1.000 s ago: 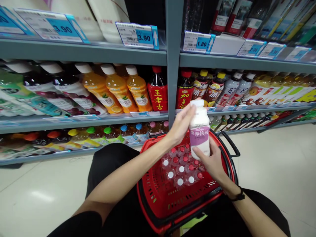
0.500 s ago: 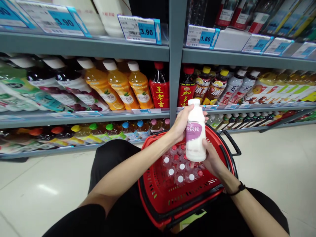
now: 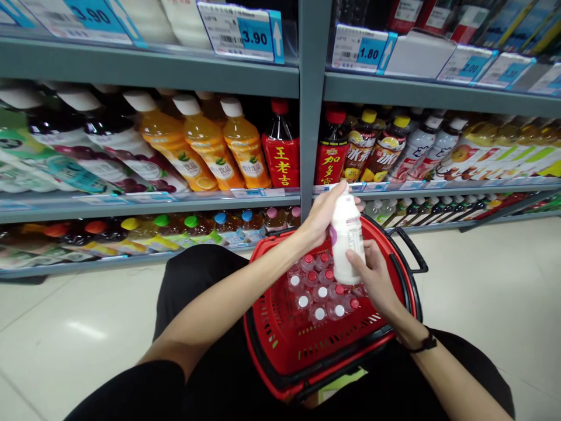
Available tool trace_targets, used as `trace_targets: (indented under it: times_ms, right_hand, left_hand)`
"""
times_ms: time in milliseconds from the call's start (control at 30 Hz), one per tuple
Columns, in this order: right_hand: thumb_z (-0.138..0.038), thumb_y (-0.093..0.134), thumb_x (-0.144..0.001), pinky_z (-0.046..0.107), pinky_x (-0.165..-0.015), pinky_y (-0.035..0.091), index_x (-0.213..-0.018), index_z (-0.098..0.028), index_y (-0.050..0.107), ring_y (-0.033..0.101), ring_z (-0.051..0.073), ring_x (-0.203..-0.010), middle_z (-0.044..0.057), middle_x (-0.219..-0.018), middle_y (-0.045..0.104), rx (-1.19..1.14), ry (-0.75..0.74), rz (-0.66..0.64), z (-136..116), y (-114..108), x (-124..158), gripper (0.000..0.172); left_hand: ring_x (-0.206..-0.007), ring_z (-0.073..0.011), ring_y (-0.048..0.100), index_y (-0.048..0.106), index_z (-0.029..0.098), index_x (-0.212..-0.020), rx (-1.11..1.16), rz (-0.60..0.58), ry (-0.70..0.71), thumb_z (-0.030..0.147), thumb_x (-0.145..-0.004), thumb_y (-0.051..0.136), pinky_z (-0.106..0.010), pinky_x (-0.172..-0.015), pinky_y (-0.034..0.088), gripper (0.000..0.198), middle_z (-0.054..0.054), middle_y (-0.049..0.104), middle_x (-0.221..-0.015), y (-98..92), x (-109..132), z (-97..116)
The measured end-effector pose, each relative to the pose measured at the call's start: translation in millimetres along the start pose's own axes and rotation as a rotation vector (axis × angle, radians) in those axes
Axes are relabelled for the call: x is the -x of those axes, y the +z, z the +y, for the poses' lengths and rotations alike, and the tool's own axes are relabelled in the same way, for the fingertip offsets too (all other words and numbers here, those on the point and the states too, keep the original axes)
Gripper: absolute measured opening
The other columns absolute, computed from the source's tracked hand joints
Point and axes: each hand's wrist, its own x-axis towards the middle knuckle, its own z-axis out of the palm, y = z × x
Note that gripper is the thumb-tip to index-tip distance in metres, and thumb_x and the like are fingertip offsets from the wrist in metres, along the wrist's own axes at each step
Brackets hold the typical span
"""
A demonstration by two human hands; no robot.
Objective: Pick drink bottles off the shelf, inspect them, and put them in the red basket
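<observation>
Both hands hold a white plastic bottle (image 3: 346, 237) with a purple label, upright above a red shopping basket (image 3: 280, 345). My left hand (image 3: 322, 216) wraps its upper part near the cap. My right hand (image 3: 374, 280) grips its lower part, thumb across the front. Inside the basket stand several small bottles (image 3: 318, 289) with red and white caps. The basket rests on my lap.
Grey store shelves (image 3: 149, 204) hold orange juice bottles (image 3: 210, 146), dark red tea bottles (image 3: 280, 152) and other drinks. Blue price tags (image 3: 256, 38) line the top shelf edge. A grey upright post (image 3: 312, 105) divides the shelves. Pale tiled floor (image 3: 491, 280) lies to the right.
The bottle has turned in my hands, so its purple label now faces mostly away, and it sits slightly lower. The view has tilted down a little.
</observation>
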Motion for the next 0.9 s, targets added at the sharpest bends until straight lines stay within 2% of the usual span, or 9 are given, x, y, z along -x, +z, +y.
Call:
trace_targets:
  times_ms: [133, 300, 400, 467, 667, 900]
  right_hand:
    - [-0.055, 0.079, -0.087, 0.030, -0.069, 0.055, -0.106, -0.025, 0.055, 0.064, 0.014, -0.070, 0.000, -0.098, 0.076, -0.076, 0.034, -0.127, -1, 1, 1, 0.043]
    - [-0.049, 0.080, -0.088, 0.037, -0.090, 0.058, -0.131, -0.027, 0.059, 0.072, 0.022, -0.103, 0.005, -0.119, 0.077, -0.162, 0.013, -0.110, 3, -1, 0, 0.053]
    - [-0.050, 0.077, -0.092, 0.042, -0.108, 0.052, -0.132, -0.026, 0.066, 0.067, 0.026, -0.122, 0.006, -0.133, 0.073, -0.188, 0.010, -0.117, 8, -3, 0, 0.049]
    - [-0.049, 0.078, -0.092, 0.044, -0.113, 0.049, -0.129, -0.025, 0.070, 0.066, 0.027, -0.127, 0.006, -0.135, 0.073, -0.183, 0.001, -0.156, 10, -5, -1, 0.045]
    - [-0.045, 0.080, -0.092, 0.042, -0.115, 0.049, -0.125, -0.030, 0.075, 0.068, 0.026, -0.123, 0.003, -0.133, 0.074, -0.176, -0.051, -0.197, 11, -8, 0, 0.037]
    - [-0.043, 0.077, -0.096, 0.039, -0.111, 0.050, -0.124, -0.031, 0.075, 0.068, 0.024, -0.122, 0.003, -0.132, 0.074, -0.168, -0.060, -0.214, 13, -10, 0, 0.031]
  left_hand:
    - [-0.067, -0.0174, 0.074, 0.069, 0.020, -0.094, 0.066, -0.063, -0.021, 0.065, -0.079, 0.080, -0.027, -0.062, 0.059, 0.049, -0.002, 0.077, -0.080, -3.0, 1, 3]
    - [-0.073, -0.0200, 0.077, 0.070, 0.020, -0.089, 0.156, -0.200, -0.025, 0.066, -0.085, 0.072, -0.030, -0.068, 0.060, 0.047, -0.003, 0.076, -0.078, -7.4, 3, 10]
    - [-0.070, -0.0203, 0.076, 0.070, 0.019, -0.089, 0.180, -0.220, -0.009, 0.066, -0.085, 0.070, -0.030, -0.067, 0.060, 0.048, -0.004, 0.075, -0.076, -8.5, 4, 12]
    - [-0.067, -0.0201, 0.075, 0.069, 0.018, -0.087, 0.188, -0.220, -0.011, 0.065, -0.085, 0.068, -0.029, -0.065, 0.060, 0.047, -0.004, 0.074, -0.074, -8.5, 6, 12]
    - [-0.063, -0.0190, 0.072, 0.066, 0.014, -0.084, 0.212, -0.300, -0.010, 0.054, -0.090, 0.060, -0.029, -0.065, 0.059, 0.041, -0.006, 0.071, -0.072, -7.8, 8, 14]
    - [-0.065, -0.0203, 0.072, 0.066, 0.015, -0.084, 0.215, -0.290, -0.025, 0.051, -0.090, 0.060, -0.031, -0.066, 0.060, 0.038, -0.005, 0.070, -0.071, -5.9, 10, 15]
